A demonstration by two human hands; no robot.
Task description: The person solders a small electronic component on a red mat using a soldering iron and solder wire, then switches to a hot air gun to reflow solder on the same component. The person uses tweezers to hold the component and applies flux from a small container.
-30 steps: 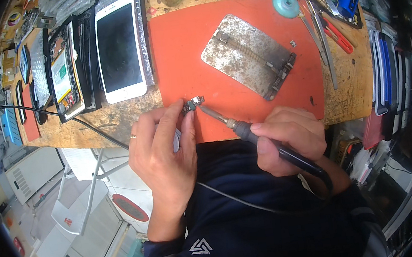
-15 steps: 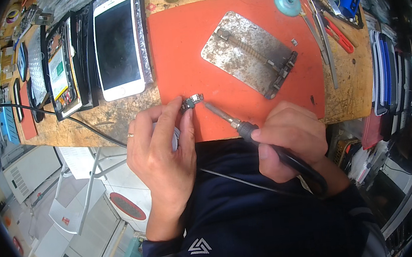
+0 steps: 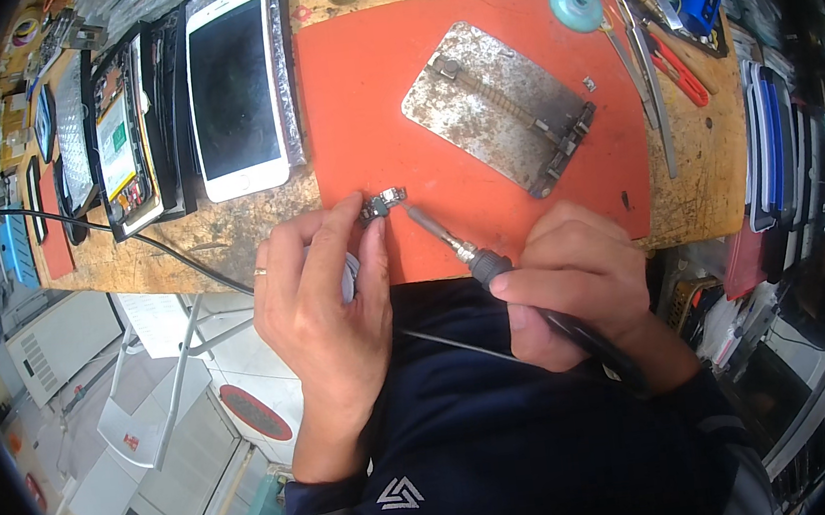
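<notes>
Between the thumb and index finger of my left hand (image 3: 320,287) is a small electronic board piece (image 3: 384,202) with dark and silvery parts. Something pale and rounded (image 3: 349,276) shows partly behind that thumb; I cannot tell what it is. My right hand (image 3: 576,285) is closed around the handle of a soldering iron (image 3: 462,245). The iron's tip points up and left, close beside the board piece; whether they touch is not clear. Both hands are over the near edge of an orange mat (image 3: 355,93).
A stained metal board holder (image 3: 486,99) lies on the mat. Left of it rests a white phone (image 3: 235,95). Tweezers (image 3: 653,81), red-handled pliers (image 3: 680,78) and a round teal container (image 3: 575,7) sit at the right. A black cable (image 3: 181,257) crosses the left table edge.
My right hand and the soldering iron have shifted slightly left, bringing the tip a little nearer the board piece. My left hand has stayed almost still.
</notes>
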